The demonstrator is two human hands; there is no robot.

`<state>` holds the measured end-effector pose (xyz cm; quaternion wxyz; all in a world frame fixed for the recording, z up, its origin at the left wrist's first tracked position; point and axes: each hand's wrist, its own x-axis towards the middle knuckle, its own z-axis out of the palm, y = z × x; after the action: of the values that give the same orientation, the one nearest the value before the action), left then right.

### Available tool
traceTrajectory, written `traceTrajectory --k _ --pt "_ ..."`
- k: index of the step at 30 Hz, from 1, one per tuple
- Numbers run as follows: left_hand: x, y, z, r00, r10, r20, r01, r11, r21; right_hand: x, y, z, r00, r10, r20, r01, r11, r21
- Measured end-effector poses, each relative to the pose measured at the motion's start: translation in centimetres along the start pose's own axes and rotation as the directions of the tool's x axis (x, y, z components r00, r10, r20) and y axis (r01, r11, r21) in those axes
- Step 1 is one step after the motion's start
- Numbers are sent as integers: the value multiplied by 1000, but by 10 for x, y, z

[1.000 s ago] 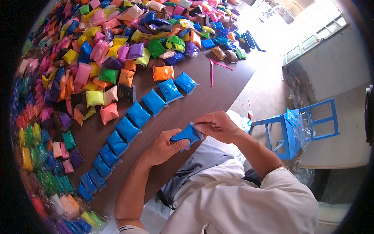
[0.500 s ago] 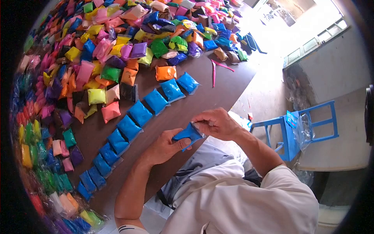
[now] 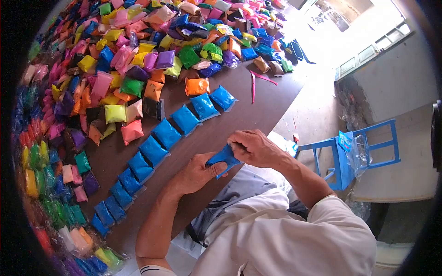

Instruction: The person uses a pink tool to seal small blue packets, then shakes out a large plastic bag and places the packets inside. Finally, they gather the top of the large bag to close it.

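Between my two hands is a blue packet (image 3: 224, 159) in clear plastic wrapping, held above the table's near edge. My left hand (image 3: 199, 173) grips its lower left side, with the thumb across the front. Fingers of my right hand (image 3: 252, 146) are pinched at the packet's upper right end, hiding that end. Beyond my hands, a slanting row of similar blue packets (image 3: 153, 151) lies on the brown table (image 3: 193, 147), running from lower left to upper right. An orange packet (image 3: 197, 86) sits just behind the row.
A large heap of many-coloured packets (image 3: 138, 46) covers the far and left parts of the table. A pink V-shaped strip (image 3: 253, 87) lies near the right edge. On the floor to the right is a blue stool (image 3: 338, 161) with clear plastic on it.
My right fingers have shifted slightly and closed further over the packet's upper end, covering the clear plastic that showed there. My left hand keeps its grip. The row is unchanged.
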<state>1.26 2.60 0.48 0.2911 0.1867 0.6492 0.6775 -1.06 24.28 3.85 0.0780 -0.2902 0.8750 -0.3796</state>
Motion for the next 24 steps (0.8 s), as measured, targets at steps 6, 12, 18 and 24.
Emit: traceTrajectory --k 6,12,18,24 --pt "0 -5 -2 999 -12 36 8 994 108 -6 5 -8 997 21 78 -36 981 193" --pt "0 -4 -2 999 -33 39 31 998 57 -11 3 -12 972 195 128 -223 939 262" --pt "0 1 -1 999 -23 30 23 999 24 -10 3 -10 982 160 96 -180 952 248" --pt "0 -6 -2 999 -26 19 26 999 25 -4 -8 -8 988 144 51 -148 985 85"
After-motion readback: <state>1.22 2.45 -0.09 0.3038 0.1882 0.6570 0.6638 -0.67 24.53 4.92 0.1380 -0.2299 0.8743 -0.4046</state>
